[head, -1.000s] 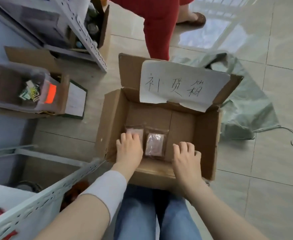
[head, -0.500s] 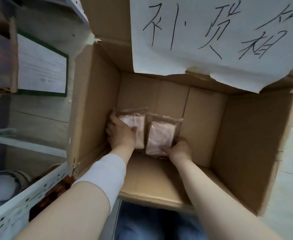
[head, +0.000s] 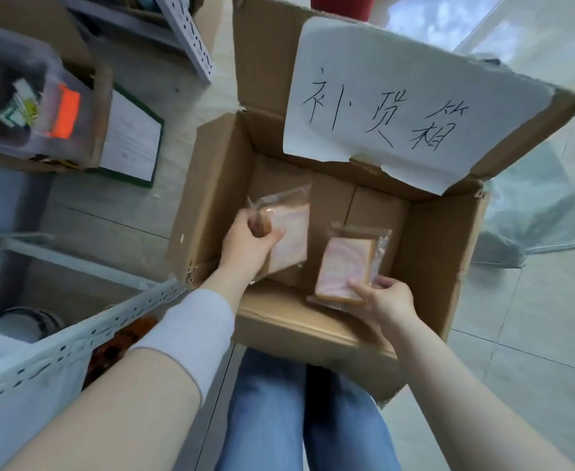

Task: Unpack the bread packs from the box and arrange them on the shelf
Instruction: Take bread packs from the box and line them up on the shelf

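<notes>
Left hand point(head: 250, 241) and right hand point(head: 386, 299) each grip a clear-wrapped pinkish bread slice pack point(head: 289, 232) point(head: 345, 266) inside the open brown cardboard box point(head: 442, 253).

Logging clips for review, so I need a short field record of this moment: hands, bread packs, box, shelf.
left hand: grips left bread pack by its left edge
right hand: pinches right bread pack at its lower right corner
packs: apart, both over the open box
box: cardboard, flaps up, handwritten paper sheet on far flap
shelf rail: perforated metal, lower left
</notes>
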A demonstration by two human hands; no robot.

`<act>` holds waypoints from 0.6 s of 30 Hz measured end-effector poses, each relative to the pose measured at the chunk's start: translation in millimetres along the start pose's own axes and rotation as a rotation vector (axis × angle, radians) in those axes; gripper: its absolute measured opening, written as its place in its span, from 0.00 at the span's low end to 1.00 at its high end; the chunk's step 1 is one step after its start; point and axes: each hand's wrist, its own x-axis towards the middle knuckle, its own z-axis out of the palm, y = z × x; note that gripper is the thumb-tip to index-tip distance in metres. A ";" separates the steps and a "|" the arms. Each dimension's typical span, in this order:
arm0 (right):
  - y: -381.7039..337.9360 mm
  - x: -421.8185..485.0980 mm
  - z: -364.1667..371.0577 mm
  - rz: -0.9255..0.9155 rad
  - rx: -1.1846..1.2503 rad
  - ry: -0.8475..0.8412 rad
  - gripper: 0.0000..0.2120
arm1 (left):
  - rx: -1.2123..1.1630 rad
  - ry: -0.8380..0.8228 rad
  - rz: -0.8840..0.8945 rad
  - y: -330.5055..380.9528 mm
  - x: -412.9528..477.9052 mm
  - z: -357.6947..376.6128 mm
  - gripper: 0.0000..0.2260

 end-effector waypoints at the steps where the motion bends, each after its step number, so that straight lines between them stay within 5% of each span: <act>1: -2.8 -13.8 -9.3 -0.026 0.018 -0.015 0.29 | -0.034 0.018 0.045 9.6 -16.1 -11.8 0.14; 5: -16.7 -83.0 -37.4 -0.263 -0.026 -0.065 0.21 | -0.176 0.109 0.189 44.6 -97.7 -69.3 0.14; 10: -31.9 -212.7 -56.1 -0.526 -0.078 -0.195 0.27 | -0.317 0.405 0.419 64.8 -243.2 -154.1 0.13; 18: -23.8 -459.0 -16.9 -0.894 -0.187 -0.638 0.16 | -0.417 0.934 0.550 17.4 -485.7 -314.1 0.11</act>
